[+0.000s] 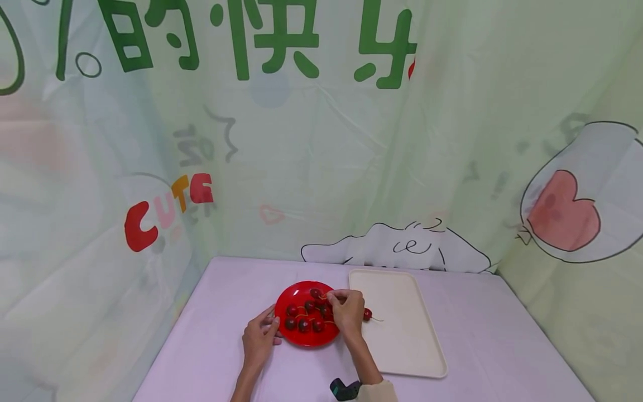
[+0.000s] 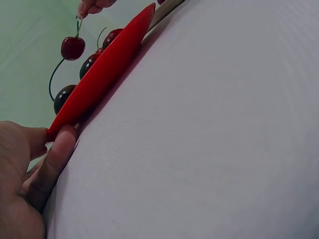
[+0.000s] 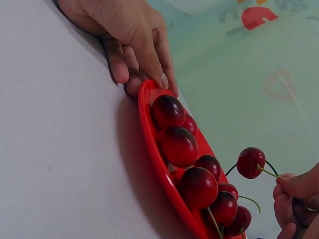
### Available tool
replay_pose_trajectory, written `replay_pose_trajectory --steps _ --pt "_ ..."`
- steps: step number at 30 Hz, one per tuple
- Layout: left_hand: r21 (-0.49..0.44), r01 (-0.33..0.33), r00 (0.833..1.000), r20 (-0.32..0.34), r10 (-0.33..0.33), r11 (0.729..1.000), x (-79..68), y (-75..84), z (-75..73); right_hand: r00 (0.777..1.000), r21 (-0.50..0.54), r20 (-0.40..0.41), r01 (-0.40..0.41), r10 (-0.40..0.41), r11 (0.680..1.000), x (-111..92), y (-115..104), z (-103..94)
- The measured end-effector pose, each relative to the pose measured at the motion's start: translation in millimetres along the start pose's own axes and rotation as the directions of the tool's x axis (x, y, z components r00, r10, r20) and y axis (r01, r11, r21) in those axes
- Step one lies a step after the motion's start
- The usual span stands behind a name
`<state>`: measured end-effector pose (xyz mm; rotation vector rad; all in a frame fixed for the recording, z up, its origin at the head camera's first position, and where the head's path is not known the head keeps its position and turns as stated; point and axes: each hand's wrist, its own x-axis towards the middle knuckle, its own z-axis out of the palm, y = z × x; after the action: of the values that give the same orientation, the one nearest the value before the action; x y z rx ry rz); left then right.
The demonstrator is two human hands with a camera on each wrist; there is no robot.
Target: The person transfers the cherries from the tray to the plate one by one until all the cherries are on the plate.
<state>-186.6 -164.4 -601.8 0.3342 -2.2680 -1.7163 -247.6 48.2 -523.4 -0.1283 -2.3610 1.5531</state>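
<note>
My left hand [image 1: 258, 338] grips the near-left rim of a round red plate [image 1: 313, 341], thumb at the edge and fingers beneath, as the left wrist view shows. Several dark red cherries [image 1: 303, 325] with stems lie on the plate. Over its right side, my right hand [image 1: 348, 310] pinches a cherry by its thin green stem. That cherry [image 3: 250, 163] hangs in the air above the others in the right wrist view, and the left wrist view also shows it apart from the plate. Part of the plate's right side is hidden behind the right hand.
A cream rectangular tray [image 1: 402, 335] lies right of the plate, with a stemmed cherry [image 1: 368, 314] near its left side. A pale lilac cloth [image 1: 221, 312] covers the table. Printed curtains hang behind and at both sides. A black device [image 1: 344, 389] sits by the right wrist.
</note>
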Motion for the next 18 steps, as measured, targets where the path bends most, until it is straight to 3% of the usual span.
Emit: replay_pose_trajectory --steps 18 --pt "0.013 0.041 0.999 0.004 -0.041 0.999 0.0 5.2 -0.8 1.000 -0.030 0.020 -0.007 0.007 1.000 4 -2 13.5"
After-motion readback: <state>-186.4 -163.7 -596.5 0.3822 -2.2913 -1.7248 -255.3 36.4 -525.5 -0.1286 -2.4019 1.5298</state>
